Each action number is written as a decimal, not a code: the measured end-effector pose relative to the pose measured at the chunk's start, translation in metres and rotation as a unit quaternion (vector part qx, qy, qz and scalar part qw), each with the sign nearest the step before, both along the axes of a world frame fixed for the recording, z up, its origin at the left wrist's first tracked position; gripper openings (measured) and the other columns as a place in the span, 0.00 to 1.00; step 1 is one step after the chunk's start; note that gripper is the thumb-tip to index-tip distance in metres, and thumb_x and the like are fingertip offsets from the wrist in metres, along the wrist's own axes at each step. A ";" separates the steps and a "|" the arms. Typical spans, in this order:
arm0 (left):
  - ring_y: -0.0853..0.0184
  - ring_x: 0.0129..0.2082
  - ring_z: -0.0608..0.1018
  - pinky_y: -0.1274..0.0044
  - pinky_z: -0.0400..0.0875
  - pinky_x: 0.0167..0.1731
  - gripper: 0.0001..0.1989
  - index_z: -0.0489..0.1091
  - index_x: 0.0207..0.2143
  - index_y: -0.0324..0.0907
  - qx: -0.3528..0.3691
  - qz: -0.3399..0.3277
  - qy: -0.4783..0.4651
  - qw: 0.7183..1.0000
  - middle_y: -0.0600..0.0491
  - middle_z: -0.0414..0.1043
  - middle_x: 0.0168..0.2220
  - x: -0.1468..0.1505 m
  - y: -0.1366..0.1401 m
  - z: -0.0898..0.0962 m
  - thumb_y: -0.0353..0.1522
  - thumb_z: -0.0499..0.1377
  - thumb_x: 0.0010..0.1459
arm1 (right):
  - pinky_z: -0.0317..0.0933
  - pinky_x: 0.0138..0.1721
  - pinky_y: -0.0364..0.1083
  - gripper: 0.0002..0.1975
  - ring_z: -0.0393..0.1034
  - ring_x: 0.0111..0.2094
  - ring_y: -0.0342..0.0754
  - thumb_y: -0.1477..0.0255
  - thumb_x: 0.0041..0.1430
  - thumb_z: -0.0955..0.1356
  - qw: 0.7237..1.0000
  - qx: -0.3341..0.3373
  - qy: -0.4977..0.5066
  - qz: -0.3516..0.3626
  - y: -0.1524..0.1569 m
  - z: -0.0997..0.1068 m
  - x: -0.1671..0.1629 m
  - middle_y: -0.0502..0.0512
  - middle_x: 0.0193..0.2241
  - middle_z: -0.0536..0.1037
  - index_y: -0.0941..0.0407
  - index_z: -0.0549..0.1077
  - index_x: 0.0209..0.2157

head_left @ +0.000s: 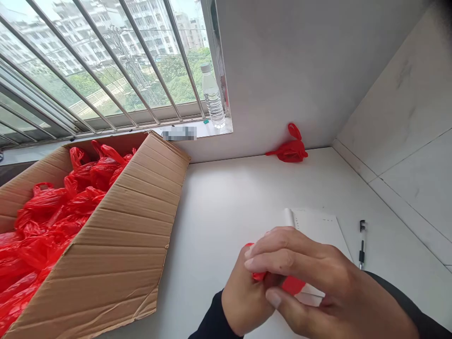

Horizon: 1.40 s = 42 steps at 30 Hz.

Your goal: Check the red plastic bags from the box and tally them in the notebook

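In the head view, my left hand (245, 299) is closed around a red plastic bag (294, 285), of which only small bits show between and beside the hands. The left fingers are mostly hidden behind my right hand (318, 278). That right hand arches over the left one, its fingers stretched out and the thumb apart from them. Its fingertips rest near the left hand's thumb side, by the red plastic. Beneath both hands lies a white notepad (319, 226) on the white table (219, 202), partly covered by them.
On the left stands an open cardboard box (130, 226) filled with tied red plastic bags (60, 221). Another tied red bag (291, 149) sits against the wall. A black-capped pen (362, 242) lies right of the notepad. A water bottle (213, 101) stands on the sill by the barred window.
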<state>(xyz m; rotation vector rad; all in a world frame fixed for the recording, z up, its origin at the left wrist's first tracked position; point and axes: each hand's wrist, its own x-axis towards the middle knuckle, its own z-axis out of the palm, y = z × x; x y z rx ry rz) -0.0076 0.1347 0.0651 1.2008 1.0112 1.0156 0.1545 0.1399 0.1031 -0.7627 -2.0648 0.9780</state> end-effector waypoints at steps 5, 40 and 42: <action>0.71 0.23 0.59 0.76 0.55 0.25 0.20 0.57 0.24 0.44 -0.063 -0.140 0.004 0.988 0.58 0.54 0.22 -0.010 0.003 0.000 0.43 0.52 0.67 | 0.65 0.51 0.47 0.16 0.68 0.52 0.48 0.73 0.70 0.62 0.994 -0.083 -0.041 -0.058 0.012 -0.015 0.010 0.51 0.51 0.73 0.47 0.70 0.56; 0.60 0.43 0.78 0.72 0.76 0.39 0.19 0.74 0.49 0.44 0.319 0.106 0.251 0.908 0.44 0.74 0.45 -0.023 -0.014 -0.051 0.21 0.56 0.58 | 0.72 0.41 0.50 0.20 0.74 0.35 0.53 0.53 0.70 0.62 0.922 -0.383 0.043 0.022 0.011 -0.083 -0.004 0.52 0.34 0.77 0.47 0.68 0.57; 0.56 0.49 0.76 0.66 0.76 0.47 0.23 0.72 0.55 0.46 0.367 0.125 0.295 0.873 0.43 0.74 0.51 -0.024 -0.012 -0.059 0.24 0.59 0.57 | 0.73 0.36 0.49 0.16 0.73 0.31 0.52 0.54 0.69 0.63 0.925 -0.376 0.050 0.022 0.011 -0.098 -0.002 0.51 0.32 0.76 0.46 0.73 0.50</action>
